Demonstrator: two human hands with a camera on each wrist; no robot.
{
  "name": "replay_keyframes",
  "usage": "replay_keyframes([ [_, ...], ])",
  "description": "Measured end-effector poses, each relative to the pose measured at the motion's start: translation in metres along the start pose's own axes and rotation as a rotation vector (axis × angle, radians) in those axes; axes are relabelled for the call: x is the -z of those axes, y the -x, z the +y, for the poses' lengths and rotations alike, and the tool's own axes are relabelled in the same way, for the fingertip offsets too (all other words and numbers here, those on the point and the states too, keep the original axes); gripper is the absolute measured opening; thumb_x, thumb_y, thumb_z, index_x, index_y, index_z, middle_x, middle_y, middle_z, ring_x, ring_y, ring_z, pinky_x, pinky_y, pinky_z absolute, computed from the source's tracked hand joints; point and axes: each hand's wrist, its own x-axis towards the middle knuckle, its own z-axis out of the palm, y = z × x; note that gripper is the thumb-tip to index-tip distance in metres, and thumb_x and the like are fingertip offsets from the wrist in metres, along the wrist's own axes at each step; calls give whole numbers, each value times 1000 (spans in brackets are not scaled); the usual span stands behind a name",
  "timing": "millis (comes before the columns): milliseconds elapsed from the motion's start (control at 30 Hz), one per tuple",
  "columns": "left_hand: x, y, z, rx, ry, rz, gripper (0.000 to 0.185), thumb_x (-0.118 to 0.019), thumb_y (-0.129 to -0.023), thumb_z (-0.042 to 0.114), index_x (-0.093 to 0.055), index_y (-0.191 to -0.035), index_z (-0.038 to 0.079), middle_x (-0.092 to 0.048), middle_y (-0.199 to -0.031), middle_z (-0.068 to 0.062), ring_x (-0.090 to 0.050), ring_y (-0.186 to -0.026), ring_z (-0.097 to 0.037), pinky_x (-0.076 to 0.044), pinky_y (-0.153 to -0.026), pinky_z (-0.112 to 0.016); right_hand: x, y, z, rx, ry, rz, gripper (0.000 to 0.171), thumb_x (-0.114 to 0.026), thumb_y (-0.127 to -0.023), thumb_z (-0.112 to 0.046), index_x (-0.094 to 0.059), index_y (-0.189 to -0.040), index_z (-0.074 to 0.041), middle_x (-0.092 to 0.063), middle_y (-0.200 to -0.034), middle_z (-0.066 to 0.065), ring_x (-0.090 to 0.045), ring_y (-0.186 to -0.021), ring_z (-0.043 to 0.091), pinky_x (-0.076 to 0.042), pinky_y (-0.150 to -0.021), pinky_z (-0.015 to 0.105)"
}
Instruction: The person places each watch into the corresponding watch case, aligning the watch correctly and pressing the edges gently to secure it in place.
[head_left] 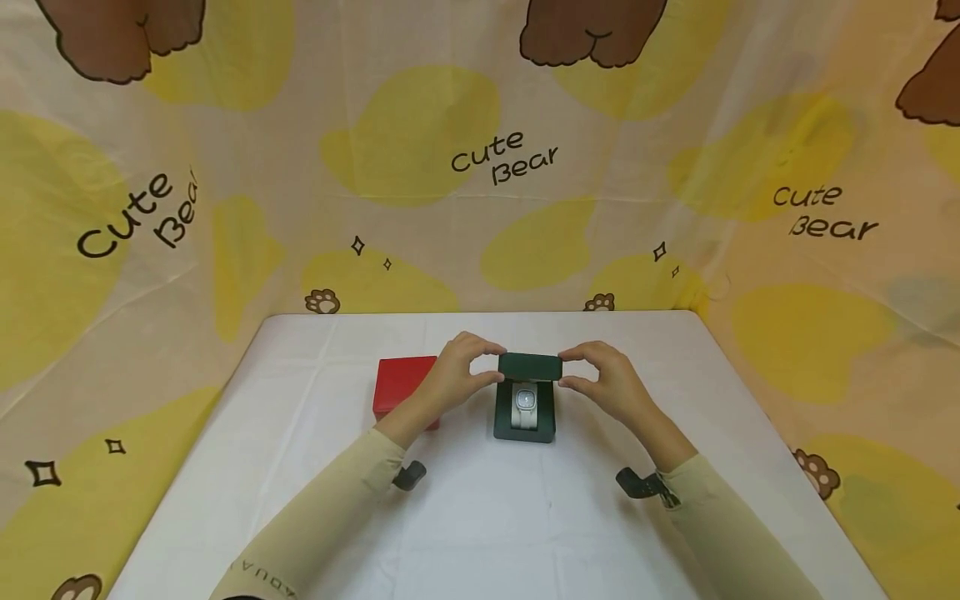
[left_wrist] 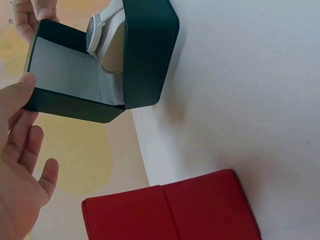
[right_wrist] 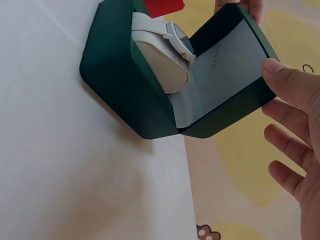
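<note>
A dark green watch box (head_left: 502,423) stands on the white table with its hinged lid (head_left: 529,367) raised. Inside it, a white watch (head_left: 527,400) is wrapped round a cream cushion (right_wrist: 161,65). My left hand (head_left: 456,371) pinches the left corner of the lid between thumb and fingers. At the opposite corner, my right hand (head_left: 609,382) pinches the lid the same way, its thumb (right_wrist: 280,75) on the edge. Pale grey lining shows inside the lid in both wrist views.
A red box (head_left: 401,383) sits left of the green box, partly hidden behind my left forearm. Dark wrist cameras (head_left: 637,483) are strapped at both wrists. A patterned cloth backdrop (head_left: 420,133) rises beyond the table's far edge and on both sides.
</note>
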Motion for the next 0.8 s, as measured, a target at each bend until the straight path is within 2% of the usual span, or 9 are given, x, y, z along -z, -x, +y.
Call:
replay_keyframes([
  [333,-2,7,2,9,-1,24,41,-86,-85,24,-73,-124,22,-70,-117,6,-57,-114,-15,-50,-98,-42,-4,5,1,46,-11,28,44,-87,-82,-20,-72,-123,-16,-71,-121,2,-62,-119,27,-50,-102,52],
  [667,-8,12,0,-18,-4,72,44,-87,-84,22,-73,-126,22,-71,-116,5,-58,-113,-16,-50,-97,-43,-8,9,2,20,-20,48,46,-89,-80,-18,-73,-123,-17,-71,-123,2,-61,-121,28,-50,-103,54],
  [800,-10,14,-1,-31,-4,91,45,-87,-84,20,-73,-126,20,-72,-116,0,-58,-113,-18,-50,-96,-44,-10,11,1,16,-26,62,47,-90,-79,-17,-73,-123,-17,-71,-122,2,-62,-121,27,-50,-102,54],
])
